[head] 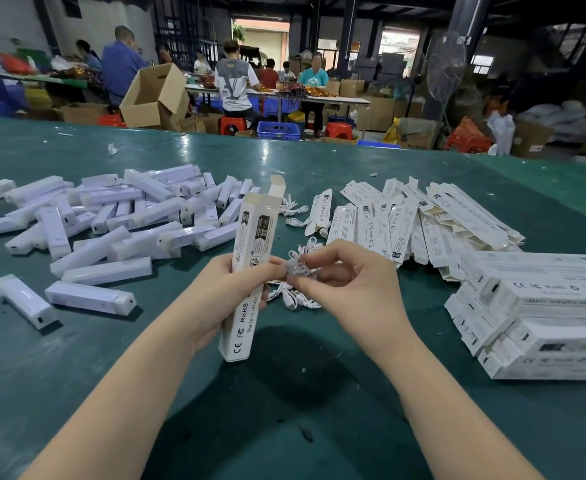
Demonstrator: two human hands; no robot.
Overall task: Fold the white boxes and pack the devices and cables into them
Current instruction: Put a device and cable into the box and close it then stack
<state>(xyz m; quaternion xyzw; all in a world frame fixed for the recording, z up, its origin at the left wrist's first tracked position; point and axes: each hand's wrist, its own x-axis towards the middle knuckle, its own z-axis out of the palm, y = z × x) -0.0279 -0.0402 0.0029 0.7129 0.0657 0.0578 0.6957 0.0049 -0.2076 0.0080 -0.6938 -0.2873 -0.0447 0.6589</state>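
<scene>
White printed cardboard, a long narrow box (250,271), stands nearly upright in our left hand (222,299), fingers curled round its middle, its top flap open. Our right hand (347,282) pinches a small blurred clear packet (296,270) just beside the box; what it holds we cannot tell. Below it white coiled cables (293,297) lie on the green table (284,410). White plastic bar-shaped devices (104,230) sprawl at left, flat unfolded boxes (406,220) at right, filled boxes (541,320) stacked near right.
</scene>
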